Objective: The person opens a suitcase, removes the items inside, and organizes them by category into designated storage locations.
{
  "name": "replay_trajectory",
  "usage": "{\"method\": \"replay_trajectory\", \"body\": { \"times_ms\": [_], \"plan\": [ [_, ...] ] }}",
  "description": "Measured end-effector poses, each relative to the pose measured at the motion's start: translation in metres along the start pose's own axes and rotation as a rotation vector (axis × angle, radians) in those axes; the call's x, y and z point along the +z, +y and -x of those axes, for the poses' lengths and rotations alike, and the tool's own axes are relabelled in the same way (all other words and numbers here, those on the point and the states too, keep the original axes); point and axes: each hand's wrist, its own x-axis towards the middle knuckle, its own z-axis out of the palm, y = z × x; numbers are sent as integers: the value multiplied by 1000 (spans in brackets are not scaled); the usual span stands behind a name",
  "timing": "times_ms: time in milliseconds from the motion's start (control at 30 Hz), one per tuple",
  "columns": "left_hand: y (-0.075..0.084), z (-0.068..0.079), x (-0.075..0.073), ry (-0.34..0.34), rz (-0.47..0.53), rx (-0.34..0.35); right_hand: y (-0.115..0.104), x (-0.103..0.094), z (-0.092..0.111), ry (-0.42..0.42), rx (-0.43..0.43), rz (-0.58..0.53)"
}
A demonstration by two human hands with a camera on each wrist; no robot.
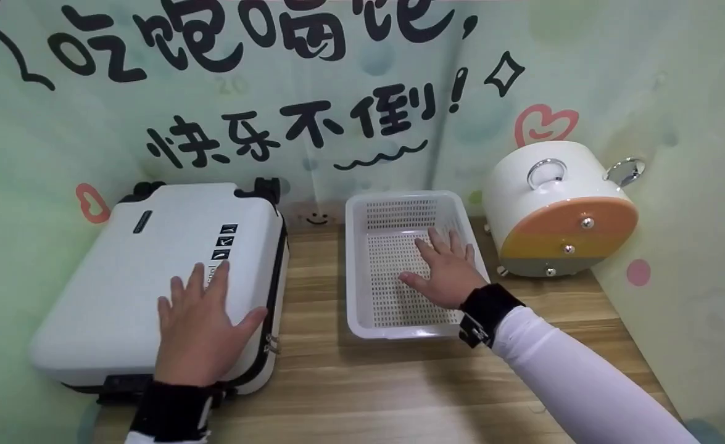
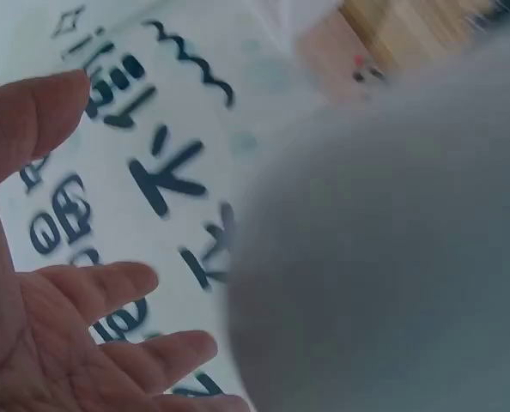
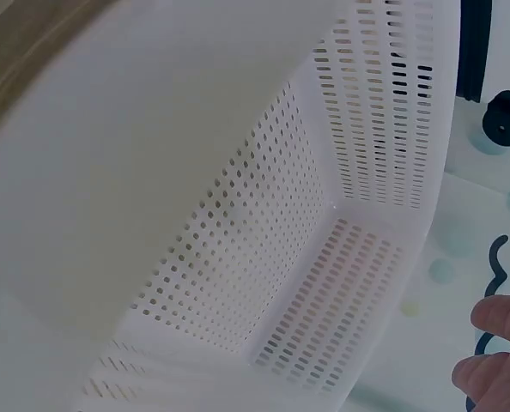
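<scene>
On the left lies a white hard-shell suitcase (image 1: 121, 277), flat on its side with its wheels toward the wall. My left hand (image 1: 198, 333) is over its front right part, fingers spread; whether it touches the shell cannot be told. In the left wrist view the suitcase (image 2: 392, 240) appears as a blurred pale mass beside the palm. A white perforated plastic basket (image 1: 358, 277) stands in the middle. Over its right side my right hand (image 1: 451, 274) is held with fingers spread, gripping nothing. The right wrist view looks into the basket (image 3: 384, 129), with fingertips at its right edge.
Right of the basket stands a white rounded drawer box (image 1: 541, 179) with an orange, yellow and grey front, small knobs and metal rings. Behind everything hangs a pale green printed cloth (image 1: 313, 80) with black lettering. The wooden tabletop (image 1: 362, 394) shows in front.
</scene>
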Motion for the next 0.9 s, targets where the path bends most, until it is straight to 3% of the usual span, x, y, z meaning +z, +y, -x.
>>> {"method": "replay_trajectory", "body": {
  "times_ms": [133, 267, 367, 500, 567, 900],
  "plan": [
    [-40, 8, 1, -61, -24, -54, 0, 1, 1, -7, -10, -4],
    [-69, 17, 4, -61, -16, 24, -3, 4, 2, -12, -36, -14],
    [-82, 22, 10, 24, -36, 103, -7, 7, 3, -11, -54, -25],
    [-90, 27, 22, 152, -92, 141, -15, 13, 3, -19, -82, -37],
    [-91, 30, 24, 182, -110, 143, -19, 15, 3, -21, -99, -48],
    [-86, 36, 30, 215, -123, 138, -39, 28, 3, -20, -177, -79]
  ]
}}
